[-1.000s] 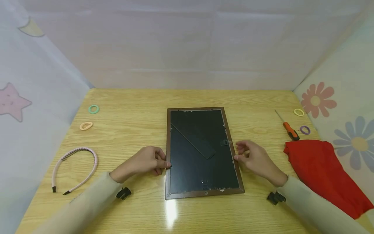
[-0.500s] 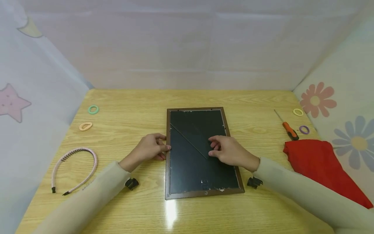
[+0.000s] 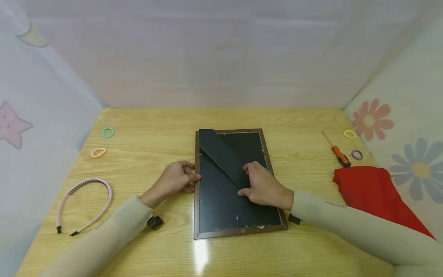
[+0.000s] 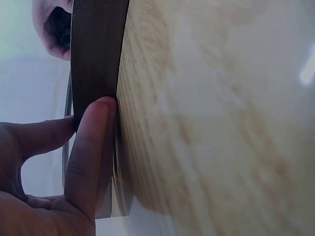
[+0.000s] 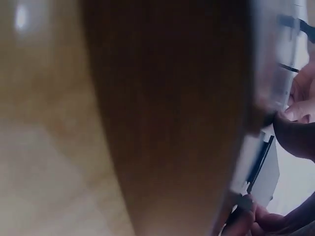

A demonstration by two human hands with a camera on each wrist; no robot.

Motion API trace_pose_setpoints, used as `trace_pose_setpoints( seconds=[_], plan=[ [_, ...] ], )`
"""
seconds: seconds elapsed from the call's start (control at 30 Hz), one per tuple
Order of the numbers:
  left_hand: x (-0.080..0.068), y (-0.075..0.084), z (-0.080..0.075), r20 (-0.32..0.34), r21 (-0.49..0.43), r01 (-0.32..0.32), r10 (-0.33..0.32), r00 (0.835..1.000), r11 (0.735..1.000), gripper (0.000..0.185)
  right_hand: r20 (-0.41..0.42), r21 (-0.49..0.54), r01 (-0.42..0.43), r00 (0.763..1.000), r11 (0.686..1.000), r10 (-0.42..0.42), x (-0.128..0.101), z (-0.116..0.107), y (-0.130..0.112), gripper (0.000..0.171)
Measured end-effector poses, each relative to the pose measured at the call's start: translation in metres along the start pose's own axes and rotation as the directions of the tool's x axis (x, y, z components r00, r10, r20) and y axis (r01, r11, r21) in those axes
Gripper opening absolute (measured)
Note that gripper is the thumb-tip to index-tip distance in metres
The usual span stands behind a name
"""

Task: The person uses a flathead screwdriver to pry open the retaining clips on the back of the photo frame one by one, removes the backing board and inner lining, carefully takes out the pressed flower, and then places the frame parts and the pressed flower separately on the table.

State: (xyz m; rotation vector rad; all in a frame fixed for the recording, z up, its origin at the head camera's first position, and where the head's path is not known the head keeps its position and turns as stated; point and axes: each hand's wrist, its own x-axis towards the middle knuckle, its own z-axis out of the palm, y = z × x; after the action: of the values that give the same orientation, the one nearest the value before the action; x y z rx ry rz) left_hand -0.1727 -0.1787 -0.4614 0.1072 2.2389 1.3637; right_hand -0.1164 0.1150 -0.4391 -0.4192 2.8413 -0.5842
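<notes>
A brown-edged picture frame [image 3: 221, 211] lies with its black back facing up on the wooden table. Its easel stand [image 3: 221, 154] runs diagonally across the back and is lifted a little. My right hand [image 3: 264, 186] pinches the lower end of that stand between thumb and fingers. At the left side, my left hand [image 3: 174, 179] grips the border, thumb on top. In the left wrist view a finger of the left hand [image 4: 91, 152] presses along the brown side of the picture frame [image 4: 96, 54]. The blurred frame side [image 5: 172, 108] fills much of the right wrist view.
A pink headband [image 3: 110, 192] lies at left, with green [image 3: 107, 132] and peach [image 3: 98, 152] hair ties behind it. To the right are an orange-handled screwdriver [image 3: 340, 156], yellow [image 3: 349, 134] and purple [image 3: 357, 155] hair ties, and red cloth [image 3: 373, 196].
My right hand has moved left from the frame's right border onto the easel stand, which has risen from the back. My left hand has slid up along the left border.
</notes>
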Motion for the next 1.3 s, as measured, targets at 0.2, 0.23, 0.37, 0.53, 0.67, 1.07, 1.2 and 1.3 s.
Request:
trace_pose_setpoints(
  seconds=[0.2, 0.23, 0.37, 0.53, 0.67, 1.07, 1.2, 1.3],
  plan=[
    [0.0, 0.0, 0.0, 0.005, 0.021, 0.0, 0.0, 1.0, 1.0, 0.061, -0.032, -0.082, 0.01, 0.999, 0.997, -0.013, 0.005, 0.002, -0.003, 0.064],
    [0.0, 0.001, 0.0, 0.004, 0.025, -0.001, 0.001, 1.0, 1.0, 0.062, -0.037, -0.097, 0.011, 0.999, 0.995, -0.015, 0.007, 0.001, -0.004, 0.062],
    [0.001, 0.002, -0.001, 0.01, 0.041, -0.009, 0.009, 1.0, 0.999, 0.065, -0.054, -0.166, 0.014, 0.998, 0.986, -0.024, 0.01, -0.002, -0.006, 0.058],
    [0.002, 0.003, -0.001, 0.014, 0.044, -0.008, 0.007, 1.0, 0.999, 0.064, -0.047, -0.184, 0.005, 0.999, 0.983, -0.013, 0.01, -0.006, -0.007, 0.059],
    [0.004, 0.001, -0.001, 0.008, 0.047, 0.001, -0.002, 1.0, 0.999, 0.061, -0.073, -0.177, 0.018, 0.997, 0.984, -0.032, 0.007, -0.005, -0.007, 0.057],
    [0.012, -0.001, -0.005, 0.02, 0.048, -0.032, 0.031, 0.999, 0.998, 0.057, -0.185, -0.162, 0.068, 0.978, 0.984, -0.098, 0.0, -0.006, -0.002, 0.051],
    [0.013, 0.001, -0.004, 0.002, 0.056, -0.026, 0.026, 1.0, 0.998, 0.059, -0.236, -0.166, 0.091, 0.963, 0.982, -0.129, -0.006, -0.008, 0.0, 0.051],
    [0.015, 0.004, -0.003, -0.018, 0.088, -0.028, 0.03, 0.999, 0.996, 0.066, -0.277, -0.192, 0.124, 0.945, 0.973, -0.175, -0.012, -0.01, 0.003, 0.05]
  ],
)
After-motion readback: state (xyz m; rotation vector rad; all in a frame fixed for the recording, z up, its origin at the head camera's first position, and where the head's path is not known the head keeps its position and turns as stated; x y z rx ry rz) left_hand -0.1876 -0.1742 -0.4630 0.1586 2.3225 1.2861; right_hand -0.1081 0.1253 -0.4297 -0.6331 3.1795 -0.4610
